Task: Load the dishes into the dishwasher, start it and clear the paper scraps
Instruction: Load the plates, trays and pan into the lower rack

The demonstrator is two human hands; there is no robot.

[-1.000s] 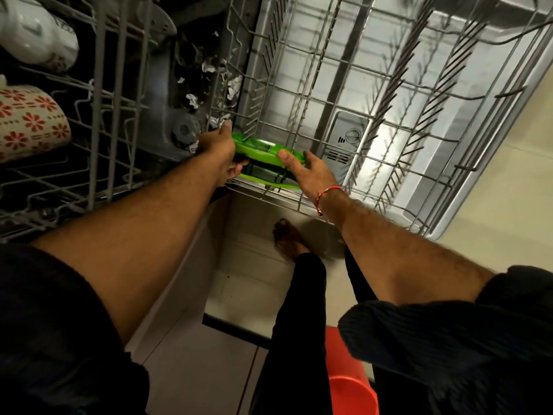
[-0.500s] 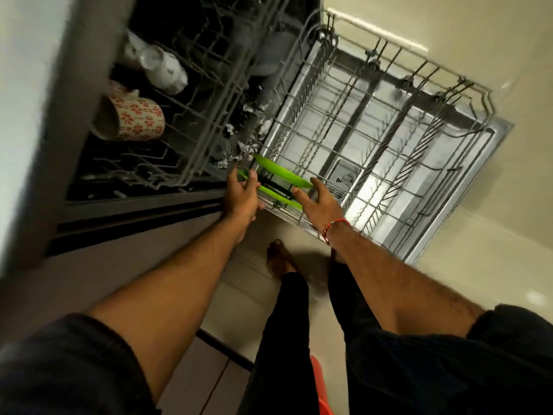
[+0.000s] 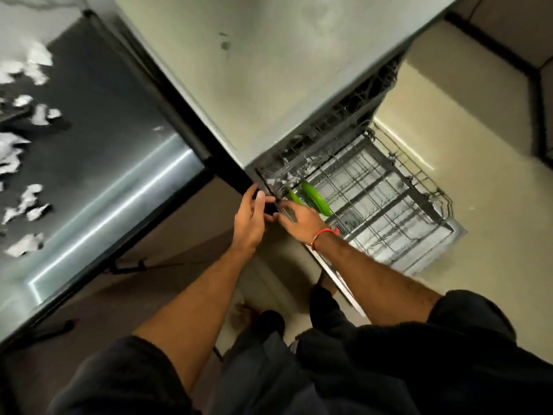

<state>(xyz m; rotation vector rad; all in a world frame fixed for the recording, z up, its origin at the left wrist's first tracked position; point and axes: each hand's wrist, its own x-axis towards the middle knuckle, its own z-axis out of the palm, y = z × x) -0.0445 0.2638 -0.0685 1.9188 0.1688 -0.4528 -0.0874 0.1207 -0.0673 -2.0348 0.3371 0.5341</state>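
Two green plates stand on edge at the near corner of the pulled-out lower dishwasher rack. My left hand hovers at the dishwasher's front corner with loose fingers and holds nothing. Beside it, my right hand, with a red thread on the wrist, reaches with straight fingers to the rack's near edge, just short of the plates. White paper scraps lie scattered on the dark glossy counter at the left. A few more scraps show inside the machine. The upper rack is hidden.
A pale flat top covers the dishwasher body. The open door lies under the rack and juts out over the beige floor. My legs and a bare foot stand close to the door's edge.
The view has risen and drawn back, so the mugs in the upper rack are out of sight. Both hands have come off the green plates and moved to the rack's near corner.
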